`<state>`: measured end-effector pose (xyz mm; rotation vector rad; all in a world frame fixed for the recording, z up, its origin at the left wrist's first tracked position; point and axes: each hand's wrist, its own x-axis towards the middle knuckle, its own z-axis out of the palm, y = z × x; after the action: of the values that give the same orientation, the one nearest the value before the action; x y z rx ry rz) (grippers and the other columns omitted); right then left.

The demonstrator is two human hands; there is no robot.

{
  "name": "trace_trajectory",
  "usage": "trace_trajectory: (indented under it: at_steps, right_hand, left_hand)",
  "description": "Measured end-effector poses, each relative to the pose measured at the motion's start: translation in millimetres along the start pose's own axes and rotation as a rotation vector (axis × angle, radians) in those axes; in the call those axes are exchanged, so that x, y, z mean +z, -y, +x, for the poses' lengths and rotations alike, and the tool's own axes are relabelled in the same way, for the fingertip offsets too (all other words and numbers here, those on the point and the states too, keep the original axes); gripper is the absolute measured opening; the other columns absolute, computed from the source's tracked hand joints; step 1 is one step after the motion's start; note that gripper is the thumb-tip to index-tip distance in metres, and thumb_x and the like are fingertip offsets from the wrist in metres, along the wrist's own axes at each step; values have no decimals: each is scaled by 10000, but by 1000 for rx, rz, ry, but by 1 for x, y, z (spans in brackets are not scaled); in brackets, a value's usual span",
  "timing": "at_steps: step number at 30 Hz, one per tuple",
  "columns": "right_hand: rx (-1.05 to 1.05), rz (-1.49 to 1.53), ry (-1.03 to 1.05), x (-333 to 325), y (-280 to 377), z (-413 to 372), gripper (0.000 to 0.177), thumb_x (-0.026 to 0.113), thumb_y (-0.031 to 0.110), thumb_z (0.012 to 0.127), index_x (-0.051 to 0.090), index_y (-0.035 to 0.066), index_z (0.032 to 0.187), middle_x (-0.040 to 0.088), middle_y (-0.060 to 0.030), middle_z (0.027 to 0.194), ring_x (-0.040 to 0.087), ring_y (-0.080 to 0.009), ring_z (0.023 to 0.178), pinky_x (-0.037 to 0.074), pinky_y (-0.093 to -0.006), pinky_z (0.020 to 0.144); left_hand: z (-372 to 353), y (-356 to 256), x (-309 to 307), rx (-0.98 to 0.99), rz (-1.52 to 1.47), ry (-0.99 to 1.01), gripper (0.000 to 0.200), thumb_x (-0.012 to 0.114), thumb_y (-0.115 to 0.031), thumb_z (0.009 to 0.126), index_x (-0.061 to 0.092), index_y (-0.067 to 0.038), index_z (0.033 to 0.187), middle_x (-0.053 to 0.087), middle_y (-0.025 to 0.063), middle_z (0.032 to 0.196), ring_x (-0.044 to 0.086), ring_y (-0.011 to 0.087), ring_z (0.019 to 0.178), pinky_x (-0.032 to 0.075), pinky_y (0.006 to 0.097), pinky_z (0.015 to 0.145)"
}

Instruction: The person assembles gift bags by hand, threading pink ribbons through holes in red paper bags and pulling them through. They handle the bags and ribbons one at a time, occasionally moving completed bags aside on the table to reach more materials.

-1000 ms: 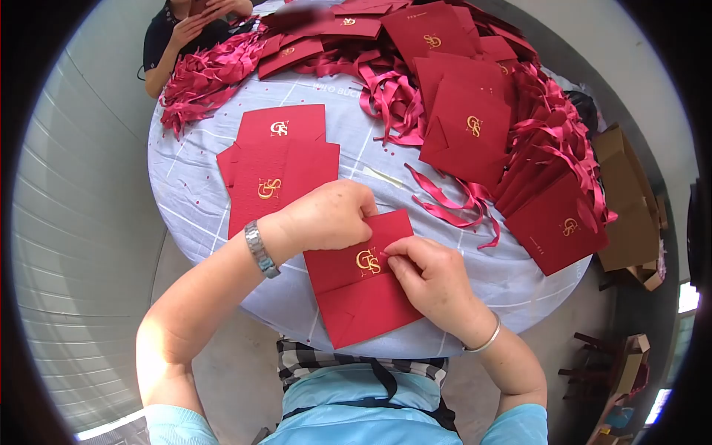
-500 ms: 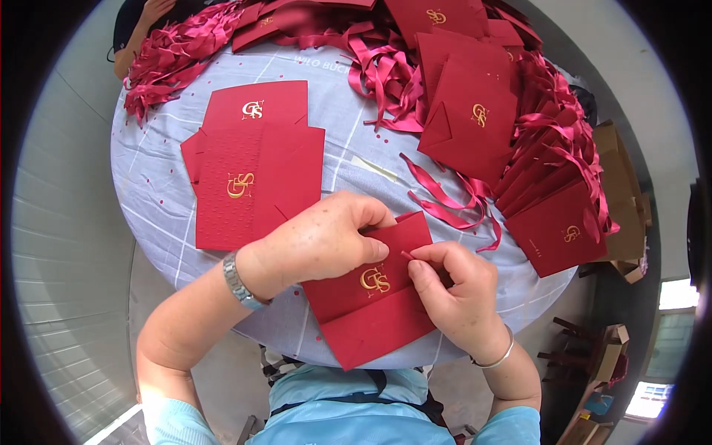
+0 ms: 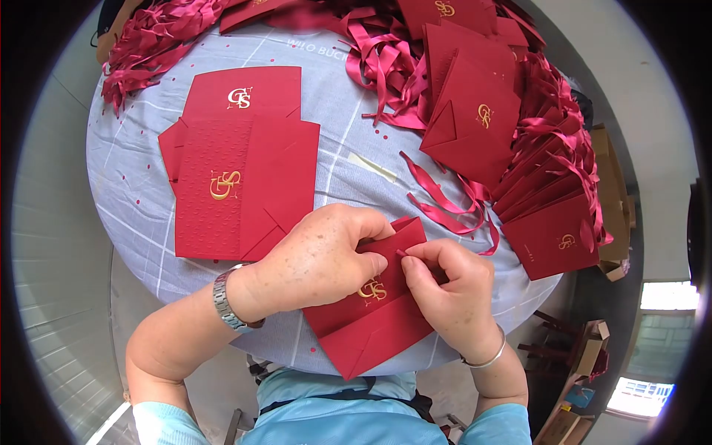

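A red paper gift bag (image 3: 374,326) with a gold monogram lies flat at the table's near edge. My left hand (image 3: 319,252), with a watch at the wrist, grips its upper edge: the thumb presses the front and the fingers go behind or inside the opening, partly hidden. Just right of that thumb, my right hand (image 3: 452,289) pinches a small red tip between thumb and forefinger, which looks like a ribbon end (image 3: 401,253) at the bag's front. To the left lie flat red bags (image 3: 282,178), overlapping, one with a dotted raised pattern.
Loose ribbons (image 3: 445,204) lie beyond my right hand. At the right stands a fanned row of ribboned bags (image 3: 552,233), with stacked bags (image 3: 475,104) behind. A ribbon heap (image 3: 148,52) lies at far left on the tablecloth (image 3: 133,178). A cardboard box (image 3: 612,200) stands beyond the table.
The view has shifted slightly, so the flat bags at left appear larger and further left. Both hands keep their grips, with the right fingertips still pinching at the bag's upper part.
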<state>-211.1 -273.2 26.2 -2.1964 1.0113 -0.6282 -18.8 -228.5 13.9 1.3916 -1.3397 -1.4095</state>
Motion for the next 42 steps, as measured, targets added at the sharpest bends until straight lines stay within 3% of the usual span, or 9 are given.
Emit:
trace_trajectory:
  at_steps: [1,8,14,17,23,30,32,39,42]
  right_hand:
    - [21,-3,13,0,2,2,76,697,63,807,670,20,863,670,-132,729,665,-258,622,508,-337,558]
    - [-132,-226,99,-3,10,17,102,651,86,789,596,29,726,633,-118,664,652,-265,597,504,-361,529]
    - [-435,-975,242,3,38,17,129,618,125,729,507,82,681,582,-75,617,635,-217,574,506,-334,496]
    - [-329,-496,218,-13,29,22,114,629,77,782,537,40,725,590,-102,659,633,-258,602,503,-362,523]
    - [-101,-109,89,-13,15,1,94,677,36,801,620,26,876,653,-117,775,652,-276,692,504,-358,598]
    - [16,-14,33,-10,11,-3,91,692,20,796,636,26,867,666,-115,777,660,-248,668,512,-321,597]
    - [-162,-34,10,-8,5,0,115,707,-23,777,663,1,879,666,-74,755,617,-111,613,471,-239,564]
    - [-190,-61,2,-4,6,4,103,719,-20,759,678,13,849,661,-71,714,617,-125,603,471,-246,556]
    - [-185,-80,20,-3,6,7,107,717,-21,751,677,19,841,665,-75,719,615,-138,595,469,-253,549]
  left_hand:
    - [0,-1,0,-18,39,4,194,662,-16,827,661,29,1016,689,66,841,628,105,782,515,275,727]
    - [-2,8,6,68,145,-71,201,659,-40,813,665,37,998,687,117,810,655,149,754,524,303,703]
    - [-3,6,7,103,219,-105,210,625,-115,806,669,27,955,681,214,867,672,371,851,520,441,757]
    - [-5,1,0,30,129,-63,189,641,-81,820,659,44,960,681,226,881,679,350,855,530,417,770]
    - [-4,4,0,-18,44,-48,213,666,-79,813,651,47,984,678,236,881,686,307,875,531,383,770]
    - [-4,3,4,-15,70,-34,212,655,-74,821,650,46,996,684,221,894,686,311,877,529,382,776]
    - [-4,5,6,12,41,-48,207,640,-56,818,657,39,1001,685,213,889,685,311,868,527,383,777]
    - [-5,7,7,35,-24,-54,199,617,-29,801,671,29,983,685,205,866,683,301,836,525,378,762]
    - [-4,10,8,60,-7,-82,149,637,2,814,664,35,957,671,83,791,631,124,749,517,294,701]
